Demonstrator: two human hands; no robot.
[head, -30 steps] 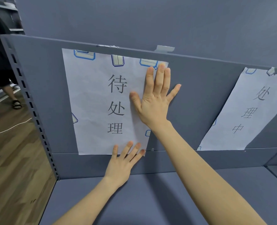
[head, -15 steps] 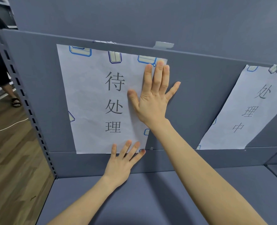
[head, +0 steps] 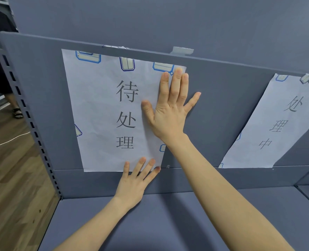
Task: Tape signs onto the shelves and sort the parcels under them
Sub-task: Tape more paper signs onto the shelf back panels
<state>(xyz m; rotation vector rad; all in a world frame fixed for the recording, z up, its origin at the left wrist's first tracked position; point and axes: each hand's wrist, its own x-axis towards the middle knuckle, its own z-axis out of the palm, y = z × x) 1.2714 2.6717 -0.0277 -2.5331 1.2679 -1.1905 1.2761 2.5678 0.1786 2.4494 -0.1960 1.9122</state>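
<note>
A white sign (head: 103,109) with three black characters hangs on the grey back panel (head: 222,105) of a shelf. Its top edge meets the panel's upper rim, where a strip of tape (head: 114,46) shows.

The right hand (head: 168,113) lies flat on the sign's right edge, fingers straight and pointing up. Its thumb spreads onto the paper and its little finger reaches out over the bare panel. The left hand (head: 133,183) is below it, also flat, its straight fingertips pressing the sign's bottom right corner against the panel. Its palm lies over the strip of panel beneath the sheet. Neither hand grips anything.

A second sign (head: 280,124) hangs on the same panel well to the right, running out to the frame edge. The shelf board (head: 168,214) runs under both forearms.

At the left stands a slotted upright (head: 28,120). Beyond it is a wood floor (head: 10,178) with a thin white cable (head: 7,142) and another person's leg and sandal (head: 17,113).
</note>
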